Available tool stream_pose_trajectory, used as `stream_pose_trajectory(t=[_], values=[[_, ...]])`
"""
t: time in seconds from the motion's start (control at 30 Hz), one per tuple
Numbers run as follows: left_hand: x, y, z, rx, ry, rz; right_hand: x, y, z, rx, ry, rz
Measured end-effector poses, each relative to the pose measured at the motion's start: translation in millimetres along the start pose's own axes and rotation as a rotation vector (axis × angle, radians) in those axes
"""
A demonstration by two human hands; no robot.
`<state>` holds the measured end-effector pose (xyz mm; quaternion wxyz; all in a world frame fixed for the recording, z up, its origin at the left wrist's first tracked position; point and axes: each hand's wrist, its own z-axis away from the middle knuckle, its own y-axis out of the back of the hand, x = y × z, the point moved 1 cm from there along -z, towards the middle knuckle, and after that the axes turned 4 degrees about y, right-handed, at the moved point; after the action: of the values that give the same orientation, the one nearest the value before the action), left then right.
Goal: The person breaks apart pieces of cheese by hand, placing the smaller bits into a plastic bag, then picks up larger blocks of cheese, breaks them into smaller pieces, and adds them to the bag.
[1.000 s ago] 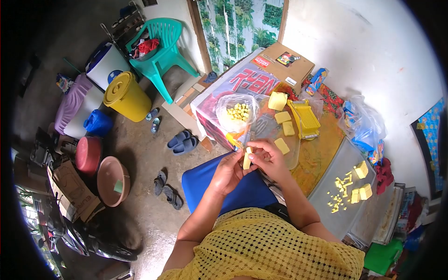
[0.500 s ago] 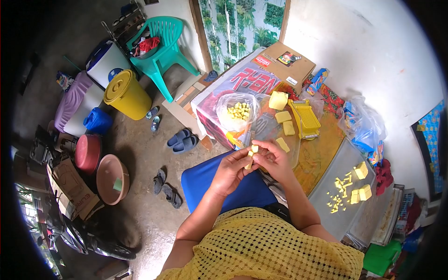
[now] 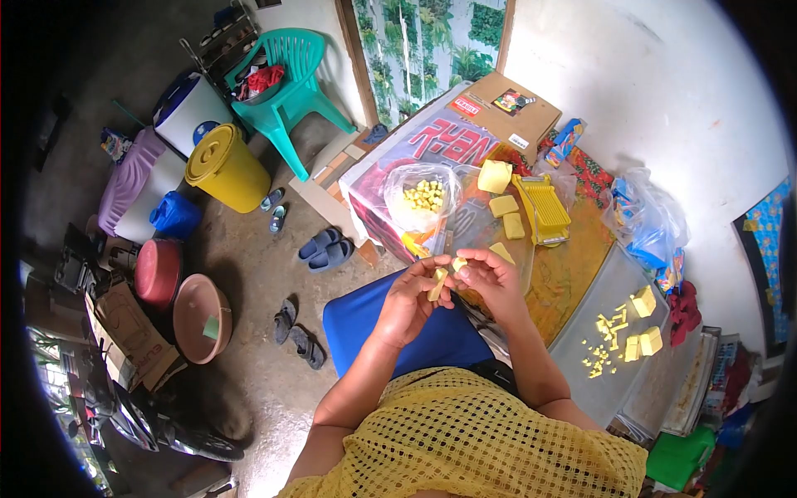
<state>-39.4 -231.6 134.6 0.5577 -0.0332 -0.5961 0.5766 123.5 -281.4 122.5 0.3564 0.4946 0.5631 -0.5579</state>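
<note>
My left hand (image 3: 408,303) pinches a pale yellow stick (image 3: 437,284) between thumb and fingers. Close beside it, my right hand (image 3: 496,286) holds a small yellow piece (image 3: 459,264) at its fingertips. Both hands are above the front edge of the table. Beyond them stands a clear plastic bag (image 3: 398,197) with many small yellow cubes (image 3: 424,195) inside. A larger yellow block (image 3: 495,177) and several flat yellow slices (image 3: 513,226) lie to the right of the bag, beside a yellow ridged slicer (image 3: 544,212).
On the grey surface at right are yellow sticks, crumbs and blocks (image 3: 649,341). A plastic bag (image 3: 647,220) lies by the wall. A blue seat (image 3: 398,319) is below my hands. A cardboard box (image 3: 506,112) sits at the table's back. Slippers (image 3: 325,251) are on the floor.
My hands have moved slightly apart. The small piece in my right fingertips is now separate from the stick in my left hand.
</note>
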Motion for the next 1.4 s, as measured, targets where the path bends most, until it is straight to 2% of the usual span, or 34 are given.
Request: stream_pose_trajectory(t=[0.1,0.3,0.4,0.5,0.6,1.0,1.3,1.4], values=[[2,-1,1,0.011,0.005,0.041,-8,-4,1,0.036,0.008,-0.07],[-10,5,-1,0.049,-0.221,-0.281,-6,-1,5,-0.042,-0.035,-0.013],[-10,5,-1,0.043,-0.229,-0.307,-10,-1,7,-0.051,-0.067,-0.021],[-10,9,-1,0.034,-0.193,-0.333,-10,-2,7,-0.077,0.016,-0.066],[-7,5,3,0.024,-0.188,-0.344,-13,-2,7,-0.109,0.011,-0.04],[-2,4,9,-0.007,-0.182,-0.374,-18,-2,9,-0.134,-0.19,-0.163],[0,4,9,-0.045,-0.18,-0.345,-22,-4,9,-0.133,-0.22,-0.198],[-1,6,9,-0.04,-0.156,-0.304,-21,-6,9,-0.127,-0.164,-0.145]])
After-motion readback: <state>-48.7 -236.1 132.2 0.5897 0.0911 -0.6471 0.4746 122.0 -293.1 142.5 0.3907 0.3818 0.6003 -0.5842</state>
